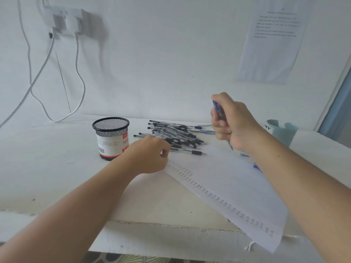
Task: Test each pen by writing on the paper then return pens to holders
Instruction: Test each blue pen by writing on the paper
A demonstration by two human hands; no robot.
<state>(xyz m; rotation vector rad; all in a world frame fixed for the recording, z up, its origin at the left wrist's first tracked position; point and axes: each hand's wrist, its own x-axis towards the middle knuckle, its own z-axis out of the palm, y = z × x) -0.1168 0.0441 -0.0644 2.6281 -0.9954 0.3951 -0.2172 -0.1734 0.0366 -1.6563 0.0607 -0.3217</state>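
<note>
A blue pen [217, 108] stands nearly upright in the right hand [233, 124], whose fingers are wrapped round it like a fist. Its upper end shows above the thumb, and its tip pokes out below the heel of the hand at the far edge of the paper [228, 183]. Whether the tip touches the sheet cannot be told. The right forearm crosses the paper's right side.

The left hand [150, 154] rests knuckles-up on the paper's far left corner with its fingers curled under. Whether they pinch anything is hidden.

Just beyond both hands lies one loose pile of black pens [176, 134], too tangled to count. Two more blue pens [206, 131] lie at its right edge, beside the right hand.

One black mesh holder [111, 137] stands left of the pile, just beside the left hand. One pale green cup [281, 131] stands behind the right forearm. All of it sits on a white table [47, 158]. The paper is a single sheet with rows of small marks along its left edge.
</note>
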